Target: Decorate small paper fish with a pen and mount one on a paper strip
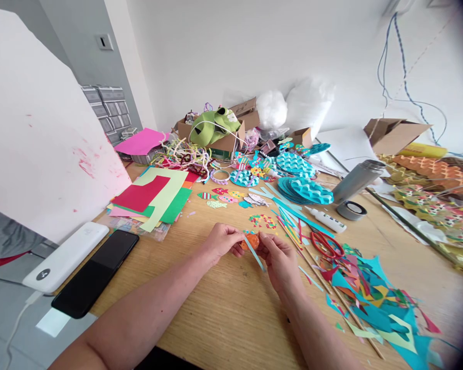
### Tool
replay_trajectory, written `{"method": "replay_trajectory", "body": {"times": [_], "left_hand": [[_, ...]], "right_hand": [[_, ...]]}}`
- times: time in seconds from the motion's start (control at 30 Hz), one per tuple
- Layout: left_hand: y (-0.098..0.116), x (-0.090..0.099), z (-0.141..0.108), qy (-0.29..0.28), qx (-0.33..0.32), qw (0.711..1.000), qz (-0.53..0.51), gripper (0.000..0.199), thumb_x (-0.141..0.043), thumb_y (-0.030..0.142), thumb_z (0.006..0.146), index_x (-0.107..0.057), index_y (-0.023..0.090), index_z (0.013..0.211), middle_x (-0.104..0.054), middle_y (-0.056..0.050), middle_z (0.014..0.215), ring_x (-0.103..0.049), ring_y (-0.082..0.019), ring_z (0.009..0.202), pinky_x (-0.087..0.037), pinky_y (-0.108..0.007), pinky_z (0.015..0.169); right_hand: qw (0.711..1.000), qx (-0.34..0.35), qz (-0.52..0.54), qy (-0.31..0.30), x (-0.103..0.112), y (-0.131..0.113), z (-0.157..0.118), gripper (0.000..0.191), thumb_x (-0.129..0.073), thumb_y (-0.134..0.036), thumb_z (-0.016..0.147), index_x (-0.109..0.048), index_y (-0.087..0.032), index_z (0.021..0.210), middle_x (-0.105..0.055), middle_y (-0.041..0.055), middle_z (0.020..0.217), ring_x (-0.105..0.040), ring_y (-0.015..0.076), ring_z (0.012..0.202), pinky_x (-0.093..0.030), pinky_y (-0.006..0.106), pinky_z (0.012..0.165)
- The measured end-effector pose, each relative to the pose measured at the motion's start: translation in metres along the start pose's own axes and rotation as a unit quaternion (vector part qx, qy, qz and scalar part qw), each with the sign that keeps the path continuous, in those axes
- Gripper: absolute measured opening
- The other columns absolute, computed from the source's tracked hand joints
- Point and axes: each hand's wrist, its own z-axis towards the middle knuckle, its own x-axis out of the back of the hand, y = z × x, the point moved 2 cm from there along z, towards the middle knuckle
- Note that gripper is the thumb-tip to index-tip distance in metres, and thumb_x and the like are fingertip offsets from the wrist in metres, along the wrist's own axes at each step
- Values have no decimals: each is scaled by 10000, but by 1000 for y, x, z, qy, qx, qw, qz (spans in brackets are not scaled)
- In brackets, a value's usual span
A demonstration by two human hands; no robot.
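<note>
Both hands meet above the wooden table, around a small orange paper cutout (251, 242). My right hand (281, 257) pinches the cutout's right side between thumb and fingers. From the left, my left hand (224, 241) is closed on a narrow light blue paper strip (257, 257), which crosses the front of the cutout and slants down to the right. Whether the strip is stuck to the cutout I cannot tell. Just beyond the hands lie tiny coloured paper bits (263, 221) and several paper fish (227, 199).
Right of my hands are red-handled scissors (326, 244), a glue bottle (327, 220), thin wooden sticks (332, 293) and paper scraps (381, 303). A grey flask (357, 180) stands behind. Coloured paper sheets (154, 195), a black phone (96, 272) and a white power bank (67, 257) lie left.
</note>
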Motion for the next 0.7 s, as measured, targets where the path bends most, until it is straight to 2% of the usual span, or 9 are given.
{"method": "replay_trajectory", "body": {"times": [0.27,0.43,0.57,0.7], "left_hand": [[0,0,1,-4,-1,1000,9,88,-611,161,704,-655,110,647,-649,-31,585,-573,-103,443,-476,-212,443],[0,3,2,12,-17,1000,13,106,-619,188,717,-653,120,643,-630,-14,559,-553,-92,443,-449,-197,439],[0,4,3,19,-25,999,16,94,-621,189,705,-643,133,634,-601,10,524,-537,-88,439,-434,-193,442],[-1,4,3,9,-26,999,24,96,-626,210,696,-653,135,642,-602,8,519,-533,-90,447,-422,-192,447]], "right_hand": [[1000,-18,-5,2,-1,-2,-1,336,-836,-491,607,-711,-181,629,-647,14,609,-549,130,569,-450,242,575],[999,-25,-38,-25,-5,-7,-3,374,-816,-517,615,-725,-169,717,-697,45,692,-596,156,609,-462,266,590],[997,7,-80,-22,-9,-8,-4,405,-885,-424,517,-688,-175,767,-694,31,690,-586,152,584,-458,271,572],[995,38,-90,-31,-12,-7,-3,414,-880,-407,523,-652,-181,783,-659,7,641,-555,133,551,-437,261,548]]}}
